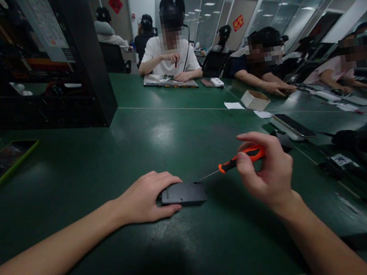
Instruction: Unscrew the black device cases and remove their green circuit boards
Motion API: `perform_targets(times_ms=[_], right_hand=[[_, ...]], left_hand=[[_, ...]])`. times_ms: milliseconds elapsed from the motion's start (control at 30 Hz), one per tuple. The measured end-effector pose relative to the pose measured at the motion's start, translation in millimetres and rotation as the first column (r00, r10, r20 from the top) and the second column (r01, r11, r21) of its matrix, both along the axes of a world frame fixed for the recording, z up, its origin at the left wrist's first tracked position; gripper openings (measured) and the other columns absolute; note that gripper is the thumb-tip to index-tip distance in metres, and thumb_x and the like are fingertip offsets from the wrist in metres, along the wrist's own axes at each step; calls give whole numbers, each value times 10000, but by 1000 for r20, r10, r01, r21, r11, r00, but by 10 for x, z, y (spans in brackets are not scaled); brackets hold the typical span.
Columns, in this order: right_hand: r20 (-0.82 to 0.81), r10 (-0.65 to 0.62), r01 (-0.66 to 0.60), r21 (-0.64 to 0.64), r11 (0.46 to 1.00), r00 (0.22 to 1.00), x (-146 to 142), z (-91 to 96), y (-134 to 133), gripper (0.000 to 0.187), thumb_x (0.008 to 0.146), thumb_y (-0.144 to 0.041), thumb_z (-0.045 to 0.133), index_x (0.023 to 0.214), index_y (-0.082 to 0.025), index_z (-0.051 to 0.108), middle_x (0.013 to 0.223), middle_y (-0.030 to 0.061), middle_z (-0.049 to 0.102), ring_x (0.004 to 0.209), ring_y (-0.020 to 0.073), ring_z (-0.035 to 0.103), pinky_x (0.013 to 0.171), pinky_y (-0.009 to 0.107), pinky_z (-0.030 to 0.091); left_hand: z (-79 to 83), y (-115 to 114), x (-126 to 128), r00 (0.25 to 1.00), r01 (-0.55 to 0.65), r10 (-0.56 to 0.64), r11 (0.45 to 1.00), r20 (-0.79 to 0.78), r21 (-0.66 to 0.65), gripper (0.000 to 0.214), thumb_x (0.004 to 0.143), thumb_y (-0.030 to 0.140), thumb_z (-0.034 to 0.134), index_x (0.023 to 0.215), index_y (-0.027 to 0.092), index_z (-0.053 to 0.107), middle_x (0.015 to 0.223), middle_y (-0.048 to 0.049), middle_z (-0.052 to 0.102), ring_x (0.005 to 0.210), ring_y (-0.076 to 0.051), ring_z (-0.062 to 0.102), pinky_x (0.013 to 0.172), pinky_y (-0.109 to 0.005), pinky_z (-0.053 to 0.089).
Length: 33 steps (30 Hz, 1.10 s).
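A dark grey, box-shaped device point(187, 193) with small screw holes lies on the green table in front of me. My left hand point(150, 196) grips its left end, thumb on the near side and fingers on the far side. In my right hand point(268, 169) is an orange and black screwdriver point(228, 165), its handle between thumb and fingers. The thin shaft points left and down, and its tip meets the device's far right corner. Whether the tip sits in a screw there is too small to tell.
A phone in a green case point(4, 162) lies at the left, near a black shelf unit point(90, 59). Toward the right are an open cardboard box point(255, 99), paper slips and dark cables point(358, 144). Across the table a person in white point(171, 52) works with a screwdriver.
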State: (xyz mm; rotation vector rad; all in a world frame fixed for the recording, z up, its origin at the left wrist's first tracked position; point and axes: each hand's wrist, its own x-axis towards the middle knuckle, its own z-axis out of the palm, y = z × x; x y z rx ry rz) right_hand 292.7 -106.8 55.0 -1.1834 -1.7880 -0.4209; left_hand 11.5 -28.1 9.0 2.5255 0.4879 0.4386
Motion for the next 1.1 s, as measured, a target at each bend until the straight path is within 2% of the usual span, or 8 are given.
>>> perform_targets(times_ms=[133, 300, 400, 567, 733, 833, 967, 1100], right_hand=[[-197, 293, -288, 56, 956, 935, -67, -92, 29, 610, 863, -167, 583, 1441, -255, 408, 846, -13, 540, 655, 169, 578, 561, 324, 504], [-164, 458, -425, 199, 883, 874, -142, -131, 59, 696, 790, -64, 680, 1422, -264, 466, 890, 6, 577, 676, 165, 597, 543, 308, 513], [-121, 486, -458, 200, 866, 865, -159, -145, 50, 746, 794, -30, 675, 1478, -244, 467, 982, 37, 605, 784, 179, 643, 620, 327, 573], [-193, 507, -496, 103, 862, 840, -198, -172, 13, 705, 875, -22, 551, 1527, -265, 434, 1166, 92, 648, 955, 227, 696, 717, 403, 637], [-108, 582, -576, 84, 813, 806, -234, -128, -6, 818, 798, -33, 683, 1524, -329, 449, 1121, 69, 662, 942, 236, 664, 738, 436, 621], [-112, 578, -575, 64, 816, 808, -283, -88, -24, 852, 786, 41, 640, 1530, -327, 447, 1097, 71, 671, 946, 232, 664, 784, 450, 613], [-80, 621, -619, 50, 784, 780, -325, -77, -21, 903, 794, 66, 568, 1593, -279, 328, 1077, 78, 689, 922, 231, 685, 812, 487, 614], [-31, 561, -556, 99, 825, 827, -289, -90, -6, 896, 774, 6, 676, 1571, -281, 385, 1105, 92, 650, 965, 251, 643, 812, 489, 602]], left_hand=[[-40, 7, 0, 1000, 11, -12, 999, 9, 33, 456, 885, 398, 721, 1285, 226, 586, 1158, -59, 707, 986, -233, 670, 867, -346, 472], [-55, 7, -3, 1000, 13, -13, 999, 4, 41, 466, 885, 392, 731, 1290, 224, 574, 1162, -51, 707, 992, -227, 671, 886, -350, 465], [-54, 4, -6, 1000, 11, -11, 999, 5, 45, 467, 885, 393, 731, 1291, 224, 574, 1165, -51, 708, 1000, -227, 674, 888, -348, 468], [-60, 4, -6, 1000, 15, -15, 998, 11, 56, 465, 896, 404, 716, 1296, 222, 564, 1164, -65, 714, 993, -235, 680, 878, -352, 471], [-64, 5, 1, 1000, 11, -12, 998, 15, 67, 451, 892, 406, 714, 1279, 218, 575, 1134, -60, 720, 973, -233, 688, 870, -347, 478], [-61, 5, 3, 1000, 9, -10, 998, 7, 69, 445, 892, 398, 713, 1279, 224, 578, 1125, -56, 721, 973, -233, 688, 870, -345, 480], [-46, 5, 6, 1000, 11, -11, 998, -5, 69, 438, 896, 401, 702, 1277, 224, 579, 1127, -53, 721, 980, -227, 686, 876, -344, 478], [-30, 6, 5, 1000, 18, -16, 997, -22, 72, 430, 904, 391, 693, 1279, 222, 567, 1148, -55, 718, 977, -230, 681, 867, -350, 468]])
